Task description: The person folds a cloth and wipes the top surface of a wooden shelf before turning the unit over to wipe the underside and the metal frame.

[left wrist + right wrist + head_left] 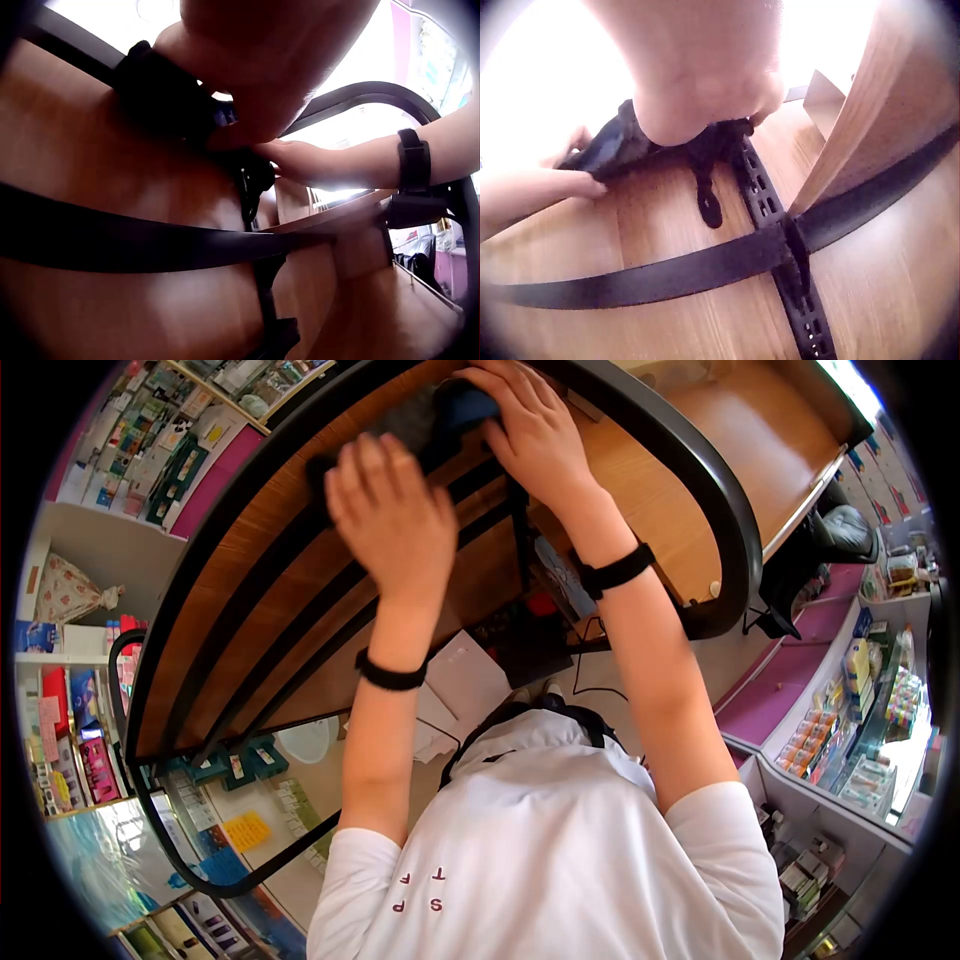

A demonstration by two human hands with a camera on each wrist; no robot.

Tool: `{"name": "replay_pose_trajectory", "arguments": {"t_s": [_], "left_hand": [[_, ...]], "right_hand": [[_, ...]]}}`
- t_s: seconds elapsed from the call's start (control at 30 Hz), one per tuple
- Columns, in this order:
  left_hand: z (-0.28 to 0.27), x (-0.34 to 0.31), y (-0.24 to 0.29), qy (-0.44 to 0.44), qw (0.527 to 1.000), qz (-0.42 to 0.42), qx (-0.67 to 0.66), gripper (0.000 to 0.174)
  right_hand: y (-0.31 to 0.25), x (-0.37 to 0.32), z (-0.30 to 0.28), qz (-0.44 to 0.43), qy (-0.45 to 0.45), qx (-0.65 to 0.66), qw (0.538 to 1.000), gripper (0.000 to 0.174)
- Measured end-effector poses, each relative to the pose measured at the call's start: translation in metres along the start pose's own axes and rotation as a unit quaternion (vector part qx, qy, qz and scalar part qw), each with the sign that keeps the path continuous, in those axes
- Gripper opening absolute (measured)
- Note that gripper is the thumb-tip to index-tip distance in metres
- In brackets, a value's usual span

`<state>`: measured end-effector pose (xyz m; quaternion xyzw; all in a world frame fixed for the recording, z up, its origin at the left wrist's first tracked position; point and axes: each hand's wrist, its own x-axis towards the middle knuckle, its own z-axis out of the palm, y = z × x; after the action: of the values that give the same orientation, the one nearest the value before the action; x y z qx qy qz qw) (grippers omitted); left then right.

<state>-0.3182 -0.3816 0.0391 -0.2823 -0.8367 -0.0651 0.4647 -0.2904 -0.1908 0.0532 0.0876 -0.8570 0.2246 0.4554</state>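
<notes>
A bunched dark cloth [420, 422], black with a blue patch, lies over the top of a wood-look panel [225, 605] crossed by curved black metal bars. My left hand [390, 510] is blurred over its left part. In the right wrist view, that hand's fingers and thumb [592, 184] hold the cloth from either side. My right hand [535, 435] bends over its right end beside the blue patch and grips it. A dark strap-like end [709, 202] of the cloth hangs down the panel, next to a slotted black metal upright [761, 184].
A thick rounded black frame [735, 540] edges the panel, with a wooden tabletop [720, 435] behind at right. Stocked shelves stand left and right, by a purple-topped counter [790, 670]. A cable [600, 690] and white paper [465, 670] lie below.
</notes>
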Motion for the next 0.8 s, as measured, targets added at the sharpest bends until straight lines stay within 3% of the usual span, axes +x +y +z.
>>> {"name": "replay_pose_trajectory", "arguments": {"t_s": [0.2, 0.33, 0.47, 0.63, 0.7, 0.8], "left_hand": [[0.024, 0.015, 0.017, 0.086, 0.995, 0.004, -0.046, 0.050], [0.013, 0.008, -0.014, 0.078, 0.993, 0.032, -0.078, 0.049], [-0.006, -0.012, -0.047, 0.066, 0.996, -0.008, -0.061, 0.053], [-0.032, -0.041, -0.090, 0.052, 0.997, -0.024, -0.047, 0.061], [-0.037, -0.051, -0.108, 0.052, 0.997, -0.041, -0.036, 0.058], [-0.049, -0.072, -0.141, 0.077, 0.996, -0.052, 0.009, 0.050]], "right_hand": [[-0.003, 0.001, 0.010, 0.008, 0.011, -0.037, 0.999, 0.062], [-0.013, 0.000, 0.013, 0.013, 0.033, -0.065, 0.997, 0.065], [-0.021, -0.001, 0.018, 0.010, 0.054, -0.087, 0.995, 0.070], [-0.069, -0.008, 0.033, 0.042, 0.006, -0.072, 0.997, 0.082], [-0.100, -0.008, 0.035, 0.019, 0.010, -0.012, 1.000, 0.079], [-0.123, -0.017, 0.059, -0.005, -0.018, -0.043, 0.999, 0.071]]}}
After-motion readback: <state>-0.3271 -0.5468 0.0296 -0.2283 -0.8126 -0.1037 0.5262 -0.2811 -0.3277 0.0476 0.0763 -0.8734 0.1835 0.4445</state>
